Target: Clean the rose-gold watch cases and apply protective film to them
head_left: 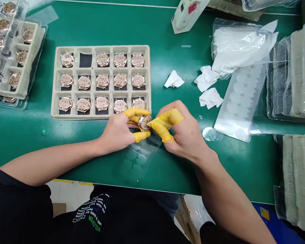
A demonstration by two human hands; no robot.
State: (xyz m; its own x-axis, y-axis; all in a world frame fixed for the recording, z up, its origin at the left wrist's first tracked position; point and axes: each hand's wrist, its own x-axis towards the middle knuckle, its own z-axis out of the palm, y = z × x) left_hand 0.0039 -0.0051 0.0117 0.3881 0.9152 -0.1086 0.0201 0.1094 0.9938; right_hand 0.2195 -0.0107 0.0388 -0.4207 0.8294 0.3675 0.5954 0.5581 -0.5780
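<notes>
My left hand, with yellow finger cots on thumb and fingers, holds a rose-gold watch case, its engraved back facing up. My right hand, also in yellow finger cots, is pinched closed at the case's right edge. A pale pointed bit shows at its fingertips; I cannot make out what it is. Just behind my left hand lies a beige compartment tray with rows of similar watch cases. One compartment in its back row shows bare black lining. A clear sheet with round films lies below my hands.
Crumpled white wipes lie right of the tray, near a bag of white wipes and a strip of round stickers. Stacked trays stand at right; more watch-filled trays at left. A white box is at the back.
</notes>
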